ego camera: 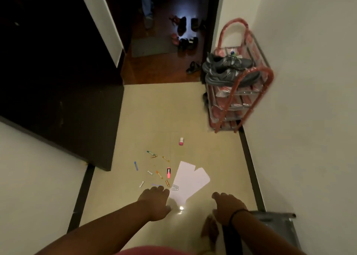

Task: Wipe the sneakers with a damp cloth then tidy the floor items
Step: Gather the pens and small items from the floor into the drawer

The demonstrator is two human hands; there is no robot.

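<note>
Two grey sneakers [229, 69] lie on top of a red shoe rack [241, 92] against the right wall. On the tiled floor lie several small pens and caps [154, 169], a pink highlighter [168, 173], a pink-capped bottle [181, 141] and a white sheet of paper [188, 181]. My left hand [154, 202] reaches down beside the paper's near-left corner, fingers curled; whether it holds anything cannot be told. My right hand [228, 206] hangs with loosely curled fingers to the right of the paper and holds nothing. A brownish cloth [210, 229] shows below my right wrist.
A dark door [58, 81] stands open on the left. Beyond the doorway several shoes [185, 34] sit on a wooden floor, and a person's leg [146, 3] shows there. A grey object [278, 227] lies by the right wall near my right arm.
</note>
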